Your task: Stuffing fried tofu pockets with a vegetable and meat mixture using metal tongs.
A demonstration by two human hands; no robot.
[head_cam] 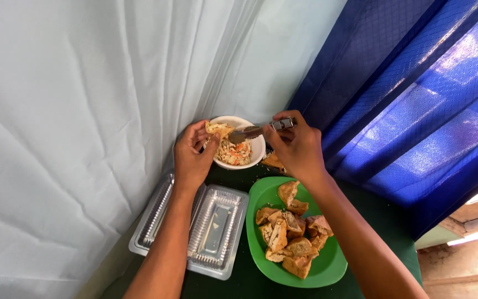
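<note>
My left hand (191,158) holds a golden fried tofu piece (218,129) over the rim of a white bowl (256,148) filled with shredded vegetable filling (234,152). My right hand (296,147) grips a metal spoon (253,132) whose tip points at the tofu piece, just above the filling. Below the hands, a green plate (325,268) carries several fried tofu pieces (291,235). One more tofu piece (273,161) lies between the bowl and the plate, partly hidden by my right hand.
An open clear plastic clamshell container (195,227) lies on the dark green table (383,207) left of the plate. A white curtain (84,111) hangs on the left and a blue curtain (416,99) on the right, both close behind the bowl.
</note>
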